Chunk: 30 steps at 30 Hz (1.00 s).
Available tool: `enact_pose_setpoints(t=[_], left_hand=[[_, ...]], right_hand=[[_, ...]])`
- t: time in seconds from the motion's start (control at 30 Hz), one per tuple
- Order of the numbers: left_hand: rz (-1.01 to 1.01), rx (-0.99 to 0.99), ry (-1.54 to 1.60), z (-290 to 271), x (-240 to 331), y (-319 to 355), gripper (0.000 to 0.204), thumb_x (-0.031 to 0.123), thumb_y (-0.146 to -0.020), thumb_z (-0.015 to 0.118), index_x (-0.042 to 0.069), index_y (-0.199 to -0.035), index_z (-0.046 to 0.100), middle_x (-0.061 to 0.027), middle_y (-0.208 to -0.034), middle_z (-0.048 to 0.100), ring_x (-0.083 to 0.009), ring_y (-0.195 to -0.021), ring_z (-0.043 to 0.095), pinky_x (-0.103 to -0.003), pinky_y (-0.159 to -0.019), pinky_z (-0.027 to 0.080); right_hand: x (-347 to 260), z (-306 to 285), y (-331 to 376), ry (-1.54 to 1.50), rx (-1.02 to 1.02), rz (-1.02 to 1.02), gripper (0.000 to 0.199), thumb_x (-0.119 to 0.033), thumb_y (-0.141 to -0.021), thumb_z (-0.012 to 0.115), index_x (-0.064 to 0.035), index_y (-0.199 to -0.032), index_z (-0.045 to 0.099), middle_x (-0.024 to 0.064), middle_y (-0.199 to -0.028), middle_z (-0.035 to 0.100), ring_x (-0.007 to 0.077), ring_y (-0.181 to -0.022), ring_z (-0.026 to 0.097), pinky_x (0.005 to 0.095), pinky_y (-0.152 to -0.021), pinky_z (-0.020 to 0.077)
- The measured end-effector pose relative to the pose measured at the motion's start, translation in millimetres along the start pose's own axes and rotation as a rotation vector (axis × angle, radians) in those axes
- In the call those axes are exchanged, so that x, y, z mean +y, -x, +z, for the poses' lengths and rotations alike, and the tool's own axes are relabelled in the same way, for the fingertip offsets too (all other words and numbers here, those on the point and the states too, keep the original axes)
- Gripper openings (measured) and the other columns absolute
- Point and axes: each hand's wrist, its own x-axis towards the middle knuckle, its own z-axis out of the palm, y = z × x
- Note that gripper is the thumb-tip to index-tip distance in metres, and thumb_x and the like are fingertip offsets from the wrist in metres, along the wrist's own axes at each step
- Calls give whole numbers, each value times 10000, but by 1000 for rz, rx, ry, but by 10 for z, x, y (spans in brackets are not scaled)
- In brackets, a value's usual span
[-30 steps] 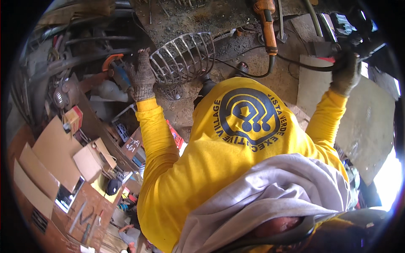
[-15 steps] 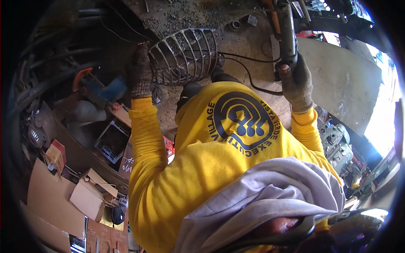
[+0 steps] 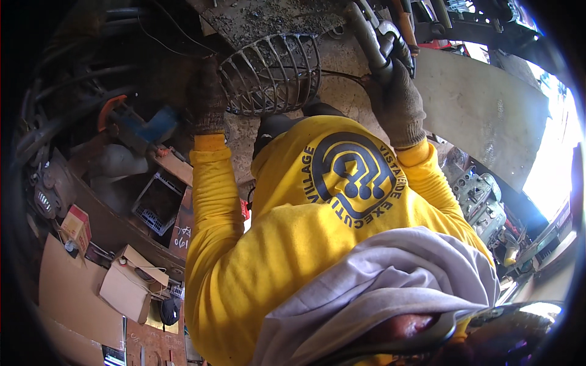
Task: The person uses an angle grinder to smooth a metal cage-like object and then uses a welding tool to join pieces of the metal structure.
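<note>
My left hand (image 3: 208,94), in a dark knitted glove, is closed at the left end of a curved metal-bar cage (image 3: 268,73); its fingers are partly lost in shadow. The cage has several ribs and lies in front of my knees. To the right of it, my right hand (image 3: 394,100), in a grey knitted glove, is wrapped round the near end of a grey corded power tool (image 3: 369,39). The tool points away from me, and its working end is hard to make out. A black cord (image 3: 342,74) runs from near that hand toward the cage.
Dark metal bits litter a plate (image 3: 262,21) beyond the cage. An orange-handled tool (image 3: 406,27) is beside the power tool. A large grey sheet (image 3: 482,110) lies right, near a metal engine part (image 3: 479,198). At left are a blue tool (image 3: 155,126), a crate (image 3: 160,204) and cardboard boxes (image 3: 131,283).
My right hand has swung the power tool left toward the cage and tilted it. The cage has turned and shifted slightly away from me, with my left hand still at its end.
</note>
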Motion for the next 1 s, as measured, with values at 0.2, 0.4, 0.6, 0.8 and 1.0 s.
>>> enact_pose_setpoints(t=[0.2, 0.4, 0.6, 0.8, 1.0], left_hand=[[501, 53, -394, -9, -220, 6, 266, 206, -959, 481, 108, -1166, 618, -163, -1057, 666, -341, -975, 647, -409, -843, 511], [583, 70, -487, 11, -237, -2, 264, 107, -921, 540, 116, -1176, 609, -126, -933, 650, -293, -835, 636, -391, -739, 514], [558, 135, -334, 95, -246, -34, 207, 221, -949, 560, 81, -1063, 661, -50, -753, 607, -165, -684, 565, -335, -649, 467], [318, 6, -137, 93, -136, 50, 207, 200, -926, 549, 71, -1055, 647, -104, -839, 628, -236, -773, 595, -359, -701, 485], [489, 51, -224, 95, -30, 51, 230, 192, -920, 552, 53, -1079, 643, -109, -851, 633, -248, -773, 606, -357, -704, 491]], right_hand=[[-13, -3, -41, 16, 104, -74, 563, -351, -810, 729, -53, -1239, 520, 207, -970, 667, 410, -848, 657, 461, -707, 538], [-25, -81, -82, -4, 97, -113, 601, -341, -822, 741, -34, -1267, 478, 219, -1002, 662, 404, -892, 663, 449, -728, 539], [8, -92, -121, 91, 50, -65, 601, -342, -819, 743, -43, -1268, 479, 222, -994, 660, 405, -899, 662, 442, -730, 543], [-3, -104, -97, 94, 28, -71, 600, -337, -827, 735, -29, -1272, 474, 215, -1011, 664, 396, -910, 667, 442, -736, 545], [0, -128, -80, 94, 101, -97, 601, -366, -803, 735, -52, -1264, 509, 190, -961, 668, 397, -807, 665, 454, -686, 542]])
